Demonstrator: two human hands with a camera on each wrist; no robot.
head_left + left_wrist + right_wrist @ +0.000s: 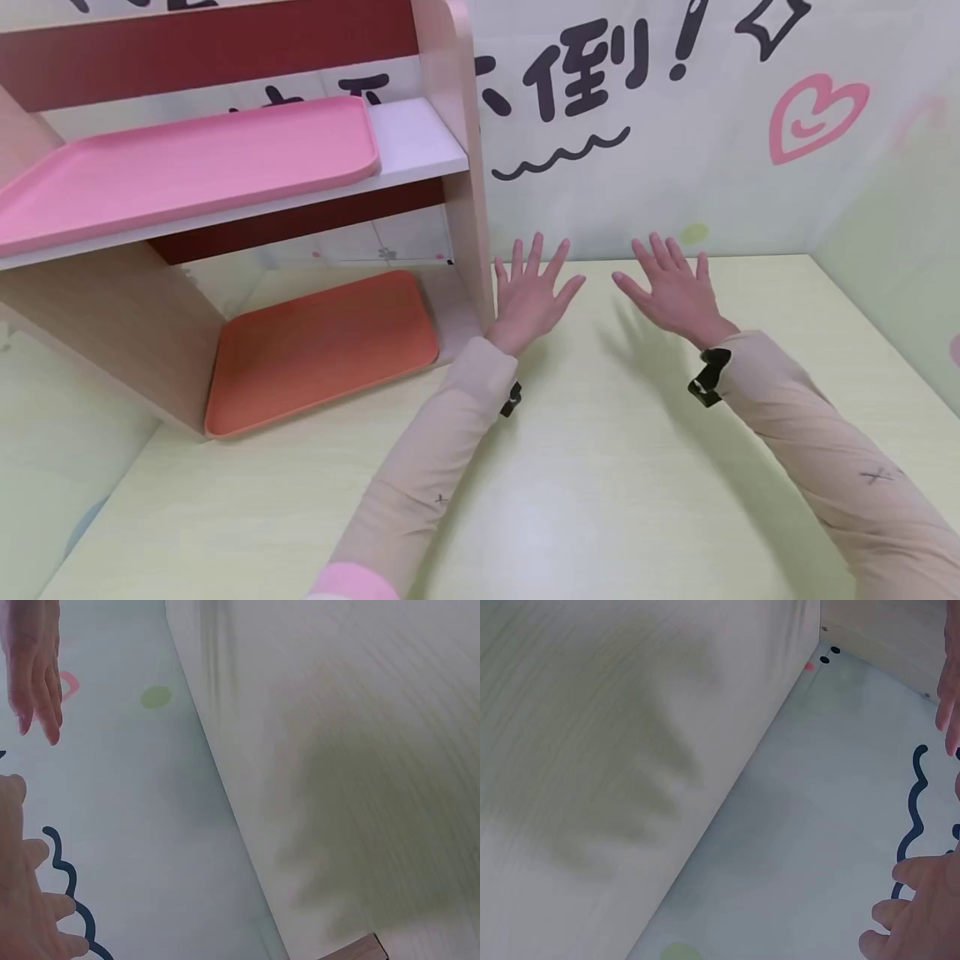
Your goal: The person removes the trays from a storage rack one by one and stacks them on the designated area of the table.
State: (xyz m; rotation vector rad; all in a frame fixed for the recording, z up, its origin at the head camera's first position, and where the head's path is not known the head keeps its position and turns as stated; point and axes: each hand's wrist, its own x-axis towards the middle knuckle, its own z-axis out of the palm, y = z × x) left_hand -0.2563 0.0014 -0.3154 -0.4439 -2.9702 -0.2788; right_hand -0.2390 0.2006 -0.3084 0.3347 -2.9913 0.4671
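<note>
My left hand point(527, 298) is held over the far part of the pale wooden table point(555, 500), fingers straight and spread, holding nothing. Close on its left stands the right side panel of a two-level shelf point(467, 208). To the right, my right hand point(678, 293) is also spread and holds nothing, with a gap between the two thumbs. Shadows of both hands fall on the tabletop, so they appear raised above it. Each wrist view shows parts of both hands, the left hand point(26, 892) and the right hand point(922, 907) among them, cut off by the frame edge.
A pink tray point(217, 158) lies on the upper shelf board. Below it, an orange tray point(322, 350) lies inside the shelf at table level. Behind the table rises a white wall point(720, 175) with dark lettering and a pink heart; another wall point(915, 250) bounds the right side.
</note>
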